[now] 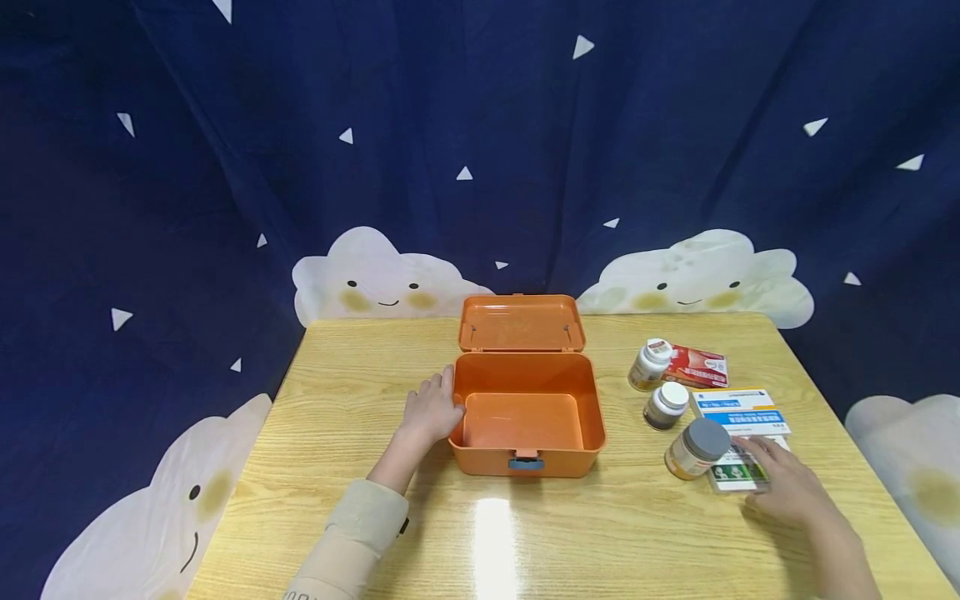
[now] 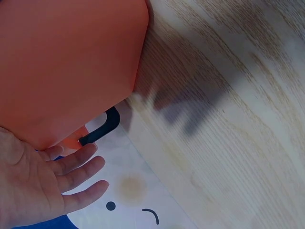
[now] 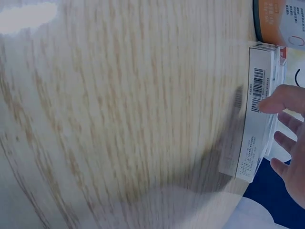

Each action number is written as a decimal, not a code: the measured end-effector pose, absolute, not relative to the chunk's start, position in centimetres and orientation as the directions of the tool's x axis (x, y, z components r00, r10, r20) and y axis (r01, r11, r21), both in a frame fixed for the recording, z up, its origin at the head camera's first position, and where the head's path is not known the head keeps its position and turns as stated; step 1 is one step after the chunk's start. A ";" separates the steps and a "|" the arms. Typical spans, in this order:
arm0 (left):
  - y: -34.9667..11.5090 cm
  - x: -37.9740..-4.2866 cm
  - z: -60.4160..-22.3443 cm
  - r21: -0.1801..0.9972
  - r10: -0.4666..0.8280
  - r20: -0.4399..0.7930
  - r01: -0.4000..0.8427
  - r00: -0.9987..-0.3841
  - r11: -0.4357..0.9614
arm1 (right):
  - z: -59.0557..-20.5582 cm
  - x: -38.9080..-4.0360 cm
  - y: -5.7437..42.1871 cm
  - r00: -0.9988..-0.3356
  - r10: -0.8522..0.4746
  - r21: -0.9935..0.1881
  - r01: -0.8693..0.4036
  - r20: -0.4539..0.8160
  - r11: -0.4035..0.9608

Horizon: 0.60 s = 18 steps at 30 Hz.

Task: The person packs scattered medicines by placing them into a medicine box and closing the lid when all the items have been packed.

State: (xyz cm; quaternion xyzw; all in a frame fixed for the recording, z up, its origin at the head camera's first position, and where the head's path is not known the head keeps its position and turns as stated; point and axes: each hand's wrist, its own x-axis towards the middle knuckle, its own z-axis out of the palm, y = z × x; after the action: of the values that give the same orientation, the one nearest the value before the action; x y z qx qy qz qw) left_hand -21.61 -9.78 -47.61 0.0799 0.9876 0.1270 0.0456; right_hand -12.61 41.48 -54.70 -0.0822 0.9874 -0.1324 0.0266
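An orange case (image 1: 527, 462) stands on the table with its lid (image 1: 521, 323) raised behind it. My left hand (image 1: 432, 407) rests at the case's left rim. In the left wrist view its loosely spread fingers (image 2: 83, 171) lie beside the orange wall; the thumb is hidden there. On the right, my right hand (image 1: 787, 479) reaches over a white and green medicine box (image 1: 738, 475). The right wrist view shows the thumb (image 3: 274, 101) at this box's barcoded side (image 3: 257, 109), with the other fingers spread. Whether they touch it, I cannot tell.
Left of that box stands a grey-lidded bottle (image 1: 699, 448). Behind are a white-capped dark bottle (image 1: 666, 406), another white bottle (image 1: 651, 364), a blue and white box (image 1: 742, 410) and a red box (image 1: 699, 367). A dark curtain (image 1: 525, 125) hangs behind the table.
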 end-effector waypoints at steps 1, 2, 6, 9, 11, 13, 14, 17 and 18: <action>-9.8 -21.6 -47.6 0.260 0.168 -0.074 0.143 -0.983 0.955 | -54.8 -12.6 41.5 -0.985 -0.170 -0.265 -0.156 -0.031 0.951; -9.8 -21.7 -47.7 0.263 0.166 -0.078 0.141 -0.983 0.955 | -54.9 -12.7 41.5 -0.985 -0.171 -0.265 -0.156 -0.033 0.952; -9.8 -21.8 -47.8 0.262 0.164 -0.088 0.136 -0.982 0.955 | -55.2 -12.7 41.4 -0.986 -0.159 -0.269 -0.141 -0.048 0.953; -9.8 -21.8 -47.9 0.262 0.164 -0.089 0.136 -0.982 0.956 | -55.4 -12.7 41.3 -0.987 -0.147 -0.277 -0.125 -0.059 0.953; -9.8 -21.9 -47.9 0.263 0.163 -0.091 0.134 -0.982 0.956 | -55.4 -12.7 41.3 -0.988 -0.143 -0.281 -0.120 -0.062 0.952; -9.8 -21.9 -47.9 0.263 0.160 -0.096 0.130 -0.982 0.956 | -55.5 -12.7 41.2 -0.988 -0.143 -0.281 -0.120 -0.060 0.952; -9.8 -21.9 -47.9 0.262 0.160 -0.099 0.129 -0.982 0.956 | -55.5 -12.7 41.2 -0.988 -0.143 -0.281 -0.121 -0.060 0.952; -9.8 -21.9 -47.7 0.263 0.157 -0.105 0.125 -0.982 0.957 | -55.4 -12.7 41.2 -0.988 -0.145 -0.274 -0.125 -0.055 0.953; -9.8 -21.8 -47.7 0.265 0.156 -0.108 0.123 -0.982 0.956 | -55.5 -12.7 41.2 -0.988 -0.146 -0.271 -0.127 -0.052 0.954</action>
State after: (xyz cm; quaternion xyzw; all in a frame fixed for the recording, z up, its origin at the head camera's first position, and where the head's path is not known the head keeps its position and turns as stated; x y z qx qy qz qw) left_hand -21.83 -9.81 -47.65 0.0705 0.9870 0.1296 0.0637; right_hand -12.70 41.18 -55.46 -0.0690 0.9878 -0.1349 0.0355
